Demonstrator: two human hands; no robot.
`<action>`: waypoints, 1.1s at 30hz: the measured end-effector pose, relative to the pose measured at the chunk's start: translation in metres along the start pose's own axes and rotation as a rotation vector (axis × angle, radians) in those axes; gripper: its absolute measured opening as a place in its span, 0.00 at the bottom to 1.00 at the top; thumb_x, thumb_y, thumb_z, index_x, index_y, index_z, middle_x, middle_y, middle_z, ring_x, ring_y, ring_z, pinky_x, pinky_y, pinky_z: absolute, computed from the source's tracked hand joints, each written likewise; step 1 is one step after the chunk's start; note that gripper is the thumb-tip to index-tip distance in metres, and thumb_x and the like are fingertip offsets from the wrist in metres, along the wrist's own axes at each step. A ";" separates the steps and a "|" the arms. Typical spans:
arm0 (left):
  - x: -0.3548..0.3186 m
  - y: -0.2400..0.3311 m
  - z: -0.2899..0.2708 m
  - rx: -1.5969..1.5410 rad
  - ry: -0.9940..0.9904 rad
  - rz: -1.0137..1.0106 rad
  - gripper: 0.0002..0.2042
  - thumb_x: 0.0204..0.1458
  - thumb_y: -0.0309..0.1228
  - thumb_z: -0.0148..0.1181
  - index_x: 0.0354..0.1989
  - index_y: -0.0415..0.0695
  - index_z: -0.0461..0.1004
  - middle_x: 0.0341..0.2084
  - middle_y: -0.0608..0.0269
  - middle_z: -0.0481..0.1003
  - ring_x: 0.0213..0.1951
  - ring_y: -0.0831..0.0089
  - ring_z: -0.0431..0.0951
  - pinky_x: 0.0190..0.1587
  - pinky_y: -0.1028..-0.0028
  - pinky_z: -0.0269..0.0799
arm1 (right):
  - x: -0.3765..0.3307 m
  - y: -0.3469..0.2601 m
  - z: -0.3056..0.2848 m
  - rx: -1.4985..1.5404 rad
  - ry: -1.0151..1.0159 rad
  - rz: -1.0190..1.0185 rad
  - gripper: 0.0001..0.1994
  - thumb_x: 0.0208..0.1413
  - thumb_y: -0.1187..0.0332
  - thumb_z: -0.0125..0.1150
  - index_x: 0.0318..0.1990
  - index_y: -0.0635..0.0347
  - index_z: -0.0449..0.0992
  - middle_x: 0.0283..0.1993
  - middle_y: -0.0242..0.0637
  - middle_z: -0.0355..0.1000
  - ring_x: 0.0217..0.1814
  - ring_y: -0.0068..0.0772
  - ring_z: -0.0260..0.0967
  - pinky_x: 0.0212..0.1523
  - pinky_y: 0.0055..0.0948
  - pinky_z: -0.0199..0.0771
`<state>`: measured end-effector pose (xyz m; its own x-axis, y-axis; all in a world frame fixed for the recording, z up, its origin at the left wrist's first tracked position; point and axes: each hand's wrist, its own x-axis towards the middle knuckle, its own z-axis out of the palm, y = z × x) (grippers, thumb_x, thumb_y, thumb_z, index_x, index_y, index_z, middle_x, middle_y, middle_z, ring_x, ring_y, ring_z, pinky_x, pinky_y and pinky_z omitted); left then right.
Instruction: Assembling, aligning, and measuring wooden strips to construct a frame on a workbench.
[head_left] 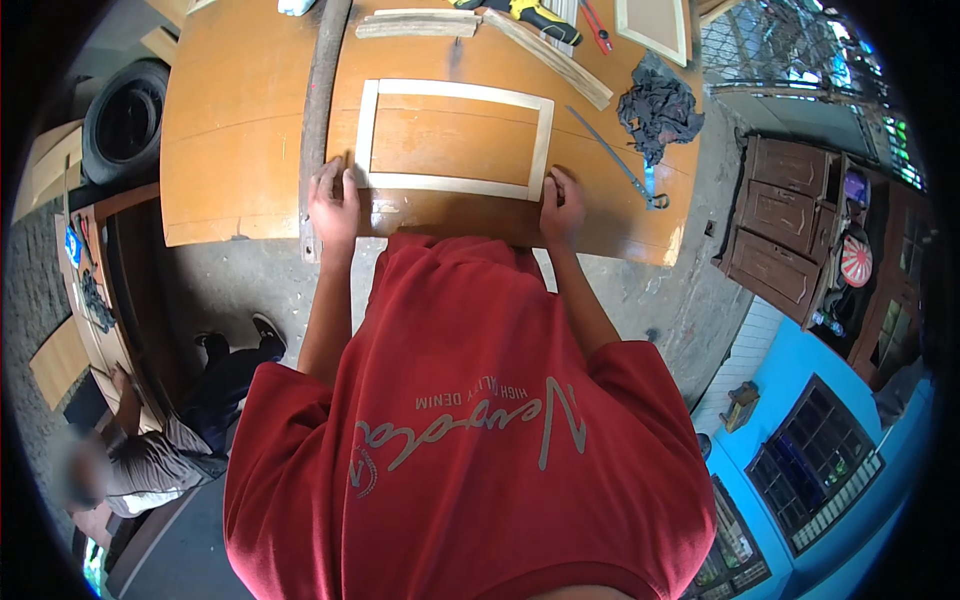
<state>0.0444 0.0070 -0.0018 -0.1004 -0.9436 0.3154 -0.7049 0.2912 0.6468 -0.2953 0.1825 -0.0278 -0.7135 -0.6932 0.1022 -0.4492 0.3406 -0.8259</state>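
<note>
Frame: one pale wooden frame (pixel 455 140) lay flat on the orange worktop (pixel 230 130), long axis running left-right across the person's front, near edge just ahead of both hands.
Left hand: left hand (pixel 334 205) lay flat at the frame's near-left corner, fingers together & pointing fwd, fingertips touching or just beside the corner; gripped nothing.
Right hand: right hand (pixel 562 208) sat at the near-right corner, fingers curled, thumb side against the frame's edge; whether it pinched the wood, can't tell.
Nearer hand: both abt equally close, one per corner, frame btwn & ahead of them.
Count: 1 frame, 2 hands on it, 1 second frame (pixel 655 25) at far right edge of worktop.
Loose wood: 2 strips (pixel 545 50) beyond the frame, 1 dark bar (pixel 318 110) left of it, lengthwise away from the person.
Other: dark rag (pixel 658 108), metal tool (pixel 620 160) right of the frame, yellow power tool (pixel 530 15) at far edge.
Nearby: another person (pixel 160 450) crouched low at left, tyre (pixel 125 120) beyond.
</note>
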 end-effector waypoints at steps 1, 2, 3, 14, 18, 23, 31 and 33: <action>0.004 0.002 0.002 -0.007 0.002 0.009 0.12 0.59 0.30 0.64 0.49 0.40 0.83 0.46 0.52 0.82 0.49 0.53 0.82 0.53 0.61 0.77 | 0.005 0.002 0.000 -0.007 -0.014 0.015 0.11 0.64 0.68 0.65 0.50 0.62 0.82 0.42 0.41 0.79 0.40 0.34 0.77 0.43 0.33 0.78; 0.010 0.006 0.001 0.005 -0.030 -0.076 0.12 0.59 0.30 0.65 0.48 0.39 0.83 0.45 0.50 0.82 0.48 0.53 0.82 0.53 0.61 0.77 | 0.009 0.005 0.003 -0.012 -0.029 0.029 0.11 0.65 0.68 0.63 0.51 0.63 0.82 0.42 0.41 0.80 0.40 0.30 0.77 0.45 0.31 0.78; 0.017 0.011 0.001 0.017 -0.062 -0.160 0.11 0.59 0.30 0.65 0.47 0.38 0.84 0.44 0.49 0.83 0.48 0.53 0.83 0.53 0.61 0.78 | 0.014 0.009 0.004 -0.009 -0.019 0.023 0.11 0.65 0.68 0.63 0.51 0.63 0.82 0.42 0.41 0.80 0.40 0.30 0.77 0.45 0.31 0.78; 0.043 0.002 0.013 0.181 -0.164 -0.291 0.16 0.59 0.41 0.64 0.46 0.43 0.85 0.42 0.45 0.84 0.45 0.49 0.85 0.50 0.60 0.79 | 0.040 0.008 0.003 -0.068 -0.128 0.035 0.10 0.67 0.68 0.55 0.45 0.63 0.81 0.44 0.47 0.81 0.48 0.52 0.78 0.52 0.43 0.76; 0.047 0.013 0.014 0.204 -0.231 -0.423 0.15 0.58 0.42 0.65 0.43 0.45 0.87 0.36 0.44 0.84 0.41 0.49 0.86 0.47 0.59 0.80 | 0.044 0.012 0.004 -0.105 -0.135 -0.003 0.09 0.66 0.70 0.56 0.47 0.61 0.81 0.41 0.43 0.81 0.44 0.39 0.80 0.48 0.36 0.77; 0.048 0.019 0.012 0.192 -0.244 -0.479 0.14 0.56 0.41 0.66 0.42 0.46 0.87 0.34 0.45 0.84 0.38 0.51 0.87 0.45 0.59 0.81 | 0.048 0.017 0.003 -0.084 -0.202 0.054 0.09 0.68 0.71 0.55 0.48 0.61 0.80 0.40 0.43 0.81 0.43 0.37 0.80 0.48 0.34 0.77; 0.048 0.018 0.013 0.171 -0.264 -0.470 0.13 0.54 0.40 0.67 0.41 0.46 0.87 0.34 0.49 0.85 0.39 0.53 0.87 0.45 0.60 0.81 | 0.047 0.016 0.008 -0.074 -0.193 0.065 0.09 0.65 0.69 0.60 0.48 0.63 0.80 0.41 0.41 0.81 0.42 0.34 0.79 0.48 0.33 0.77; 0.049 0.021 0.013 0.190 -0.265 -0.473 0.13 0.54 0.41 0.67 0.41 0.47 0.87 0.33 0.48 0.85 0.39 0.53 0.87 0.45 0.60 0.81 | 0.048 0.016 0.008 -0.082 -0.183 0.037 0.09 0.65 0.69 0.61 0.48 0.63 0.80 0.41 0.40 0.81 0.42 0.34 0.79 0.47 0.33 0.77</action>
<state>0.0157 -0.0354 0.0185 0.1016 -0.9787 -0.1784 -0.8270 -0.1828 0.5316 -0.3325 0.1499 -0.0406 -0.6244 -0.7803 -0.0362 -0.4718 0.4136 -0.7787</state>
